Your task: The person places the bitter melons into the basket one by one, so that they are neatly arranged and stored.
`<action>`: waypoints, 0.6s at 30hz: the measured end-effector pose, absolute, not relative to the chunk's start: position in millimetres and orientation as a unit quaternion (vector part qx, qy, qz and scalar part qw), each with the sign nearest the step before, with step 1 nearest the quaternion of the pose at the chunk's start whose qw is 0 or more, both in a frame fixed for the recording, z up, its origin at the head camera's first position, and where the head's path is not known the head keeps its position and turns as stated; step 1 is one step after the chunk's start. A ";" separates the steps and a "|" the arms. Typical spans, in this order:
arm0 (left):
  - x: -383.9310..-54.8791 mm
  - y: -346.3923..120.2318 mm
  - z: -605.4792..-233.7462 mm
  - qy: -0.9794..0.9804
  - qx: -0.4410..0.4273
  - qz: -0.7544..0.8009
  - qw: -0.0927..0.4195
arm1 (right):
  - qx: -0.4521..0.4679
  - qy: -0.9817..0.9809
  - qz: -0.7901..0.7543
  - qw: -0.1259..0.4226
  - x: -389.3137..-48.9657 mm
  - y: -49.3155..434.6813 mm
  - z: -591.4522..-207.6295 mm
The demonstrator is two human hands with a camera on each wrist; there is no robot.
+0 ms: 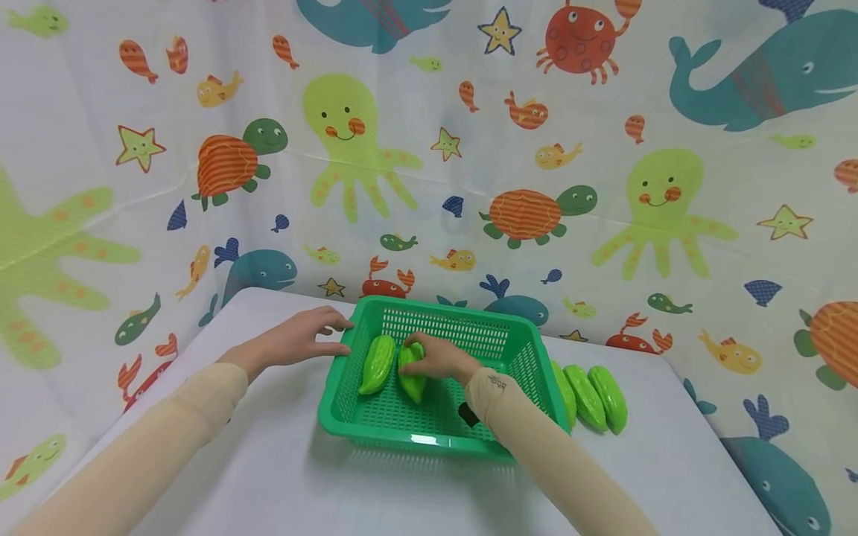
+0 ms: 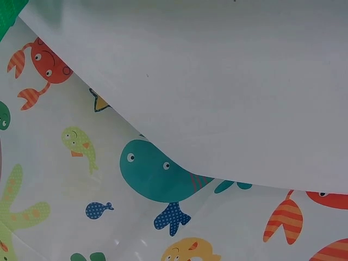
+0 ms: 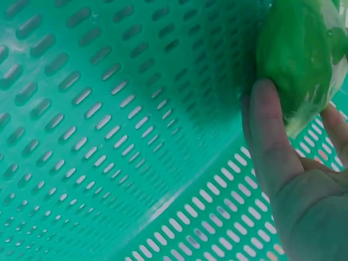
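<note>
A green plastic basket (image 1: 429, 444) with slotted walls stands on the white table. Inside it, toward the left, lies one bright green bitter melon (image 1: 378, 365), ridged and pointed. My right hand (image 1: 442, 359) reaches into the basket and grips a second bitter melon (image 1: 412, 383) beside it; the right wrist view shows thumb and fingers on either side of this bitter melon (image 3: 296, 60). At the basket's left rim is my left hand (image 1: 295, 339), fingers extended and thumb apart; whether it touches the rim I cannot tell. The left wrist view does not show that hand.
Several more bitter melons (image 1: 590, 398) lie side by side on the table (image 1: 670, 461), just right of the basket. Behind the table hangs a curtain (image 1: 442, 171) printed with sea animals. A small black device (image 1: 469, 415) sits at my right wrist.
</note>
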State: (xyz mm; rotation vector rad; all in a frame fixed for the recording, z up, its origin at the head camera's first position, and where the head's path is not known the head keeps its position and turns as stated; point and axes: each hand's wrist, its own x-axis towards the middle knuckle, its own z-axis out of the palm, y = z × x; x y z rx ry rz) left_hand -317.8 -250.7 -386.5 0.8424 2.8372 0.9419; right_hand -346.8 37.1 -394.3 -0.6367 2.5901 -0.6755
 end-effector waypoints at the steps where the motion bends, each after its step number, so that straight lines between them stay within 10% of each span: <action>1: -317.9 -251.0 -386.3 0.914 0.271 0.302 0.018 | -0.228 0.923 -0.240 0.193 -346.6 35.9 -394.1; 18: -318.2 -251.4 -385.0 0.914 0.272 0.302 0.021 | -0.217 0.923 -0.246 0.202 -345.8 25.3 -391.3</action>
